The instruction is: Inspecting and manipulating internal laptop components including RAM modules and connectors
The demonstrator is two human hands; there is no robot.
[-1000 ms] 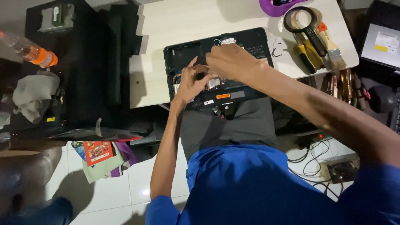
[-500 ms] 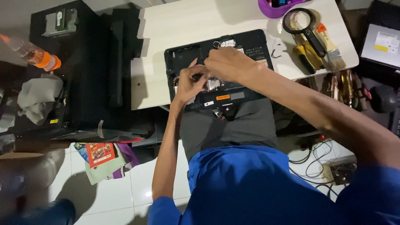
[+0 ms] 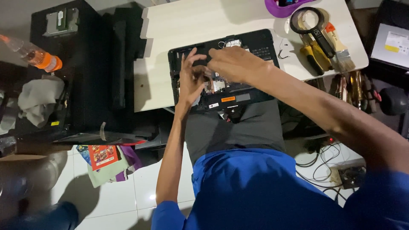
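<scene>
Your left hand (image 3: 190,81) rests on the left part of the opened laptop base (image 3: 221,70), with the fingers spread and pointing to the far side; it looks released, not gripping, only pressing lightly on the dark casing. Your right hand (image 3: 236,64) comes across from the right and lies over the middle of the base, fingers curled downward on the inner parts, but if they pinch something small I cannot tell, because the hand itself hides the tips. The laptop base lies at the near edge of the pale table (image 3: 191,21), partly over your lap, its long axis going left to right. The exposed board and copper-coloured part (image 3: 209,85) sit just between both hands, a little nearer to the left one. On the near rim of the base there is a small orange rectangular label (image 3: 228,99) and a white one (image 3: 213,105) beside it. To the right on the table lie a round magnifier (image 3: 307,21), a yellow-handled tool (image 3: 311,57) and a brush (image 3: 341,57). Far left stands a clear bottle with an orange band (image 3: 32,53), and on the floor lies a red printed packet (image 3: 102,155).
</scene>
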